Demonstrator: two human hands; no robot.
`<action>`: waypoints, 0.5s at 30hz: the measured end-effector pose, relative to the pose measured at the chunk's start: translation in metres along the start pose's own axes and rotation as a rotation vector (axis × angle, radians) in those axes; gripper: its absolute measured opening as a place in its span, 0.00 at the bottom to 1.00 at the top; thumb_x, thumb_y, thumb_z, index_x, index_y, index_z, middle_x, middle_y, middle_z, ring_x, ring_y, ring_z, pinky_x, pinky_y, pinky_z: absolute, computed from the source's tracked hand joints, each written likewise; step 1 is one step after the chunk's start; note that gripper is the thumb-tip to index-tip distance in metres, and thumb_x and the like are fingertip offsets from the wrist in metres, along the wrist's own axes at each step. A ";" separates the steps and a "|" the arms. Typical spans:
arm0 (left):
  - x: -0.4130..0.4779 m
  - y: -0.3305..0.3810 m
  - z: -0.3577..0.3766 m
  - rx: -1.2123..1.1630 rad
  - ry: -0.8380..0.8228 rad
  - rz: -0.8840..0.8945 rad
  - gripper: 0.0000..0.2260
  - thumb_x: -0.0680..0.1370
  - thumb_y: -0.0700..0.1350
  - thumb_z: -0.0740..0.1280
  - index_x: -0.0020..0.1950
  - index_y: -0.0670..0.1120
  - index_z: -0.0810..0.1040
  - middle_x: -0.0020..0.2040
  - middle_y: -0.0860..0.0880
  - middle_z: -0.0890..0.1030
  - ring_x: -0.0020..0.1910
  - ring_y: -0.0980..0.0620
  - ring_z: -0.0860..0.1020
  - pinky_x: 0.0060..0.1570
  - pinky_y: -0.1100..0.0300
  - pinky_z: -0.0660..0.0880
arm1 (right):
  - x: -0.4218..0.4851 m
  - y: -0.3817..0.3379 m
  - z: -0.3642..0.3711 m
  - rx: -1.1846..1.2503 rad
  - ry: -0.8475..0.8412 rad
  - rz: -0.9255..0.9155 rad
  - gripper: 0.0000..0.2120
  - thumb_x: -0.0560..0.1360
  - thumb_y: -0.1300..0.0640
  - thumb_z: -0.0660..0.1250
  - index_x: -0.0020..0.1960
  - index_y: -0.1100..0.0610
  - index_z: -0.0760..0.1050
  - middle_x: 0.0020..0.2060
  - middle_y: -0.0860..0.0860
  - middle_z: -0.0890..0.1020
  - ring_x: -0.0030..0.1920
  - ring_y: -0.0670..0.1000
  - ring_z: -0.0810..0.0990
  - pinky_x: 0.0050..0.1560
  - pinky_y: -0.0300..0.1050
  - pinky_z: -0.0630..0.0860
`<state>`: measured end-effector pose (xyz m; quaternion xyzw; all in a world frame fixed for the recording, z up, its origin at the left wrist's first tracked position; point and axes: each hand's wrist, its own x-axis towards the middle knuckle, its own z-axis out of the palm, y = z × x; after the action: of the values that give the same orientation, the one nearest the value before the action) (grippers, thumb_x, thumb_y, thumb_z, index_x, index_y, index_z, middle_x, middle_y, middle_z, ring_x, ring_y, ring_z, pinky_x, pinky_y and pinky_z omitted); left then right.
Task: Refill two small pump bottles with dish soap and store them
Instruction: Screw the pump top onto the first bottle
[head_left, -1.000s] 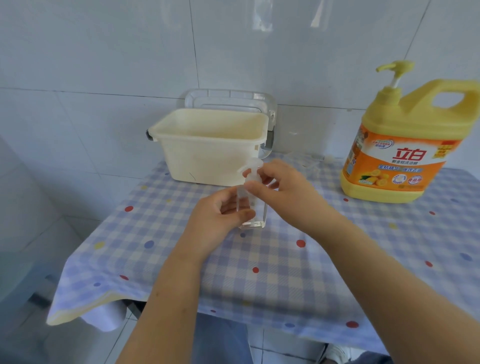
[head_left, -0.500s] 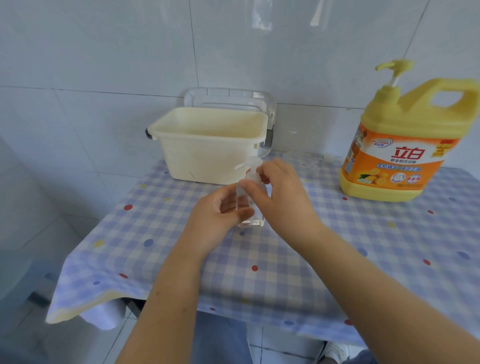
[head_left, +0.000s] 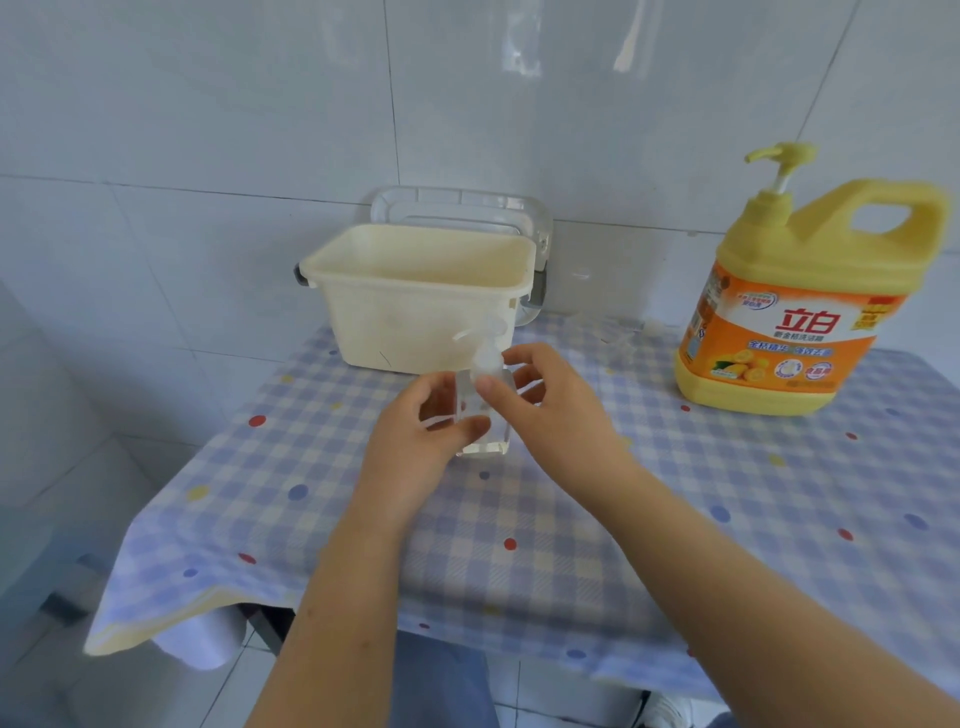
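A small clear pump bottle (head_left: 488, 441) stands upright on the checked tablecloth, just in front of the cream bin. My left hand (head_left: 415, 436) grips its body from the left, thumb across the front. From the right, my right hand (head_left: 556, 410) pinches the neck under the white pump head (head_left: 485, 332), thumb in front and fingers behind. The big yellow dish soap jug (head_left: 789, 322), with an orange label and a pump top, stands at the back right, away from both hands.
A cream plastic bin (head_left: 421, 301) sits open at the back against the tiled wall, with a clear holder behind it. Something small and clear (head_left: 623, 338) lies on the cloth near the wall. The checked tablecloth (head_left: 727, 493) hangs over the table's front and left edges.
My right hand has turned around the pump neck, and its fingers are spread more loosely than before. The bottle and my left hand have stayed where they were.
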<state>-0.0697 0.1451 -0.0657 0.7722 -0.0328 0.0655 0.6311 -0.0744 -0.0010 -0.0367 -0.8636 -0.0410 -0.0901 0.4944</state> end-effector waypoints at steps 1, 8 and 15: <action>0.000 0.001 -0.003 0.008 0.017 -0.002 0.18 0.72 0.43 0.74 0.60 0.53 0.78 0.53 0.56 0.82 0.55 0.58 0.79 0.56 0.58 0.76 | 0.002 -0.001 0.002 0.008 -0.009 0.000 0.16 0.76 0.41 0.65 0.60 0.45 0.72 0.51 0.43 0.76 0.44 0.41 0.76 0.39 0.34 0.70; 0.010 0.002 -0.026 0.074 0.111 -0.003 0.19 0.73 0.44 0.73 0.62 0.54 0.79 0.53 0.57 0.82 0.53 0.59 0.79 0.55 0.57 0.77 | 0.012 -0.016 0.021 0.056 -0.068 -0.009 0.13 0.79 0.46 0.62 0.62 0.47 0.71 0.53 0.44 0.76 0.47 0.39 0.76 0.36 0.30 0.70; 0.016 0.001 -0.035 0.040 0.134 -0.020 0.17 0.75 0.41 0.71 0.61 0.55 0.79 0.53 0.55 0.82 0.53 0.57 0.79 0.40 0.65 0.77 | 0.019 -0.023 0.034 0.038 -0.096 -0.031 0.14 0.79 0.51 0.63 0.64 0.47 0.70 0.56 0.44 0.75 0.46 0.38 0.75 0.39 0.30 0.70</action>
<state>-0.0560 0.1801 -0.0557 0.7789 0.0188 0.1112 0.6170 -0.0558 0.0395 -0.0299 -0.8566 -0.0797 -0.0551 0.5068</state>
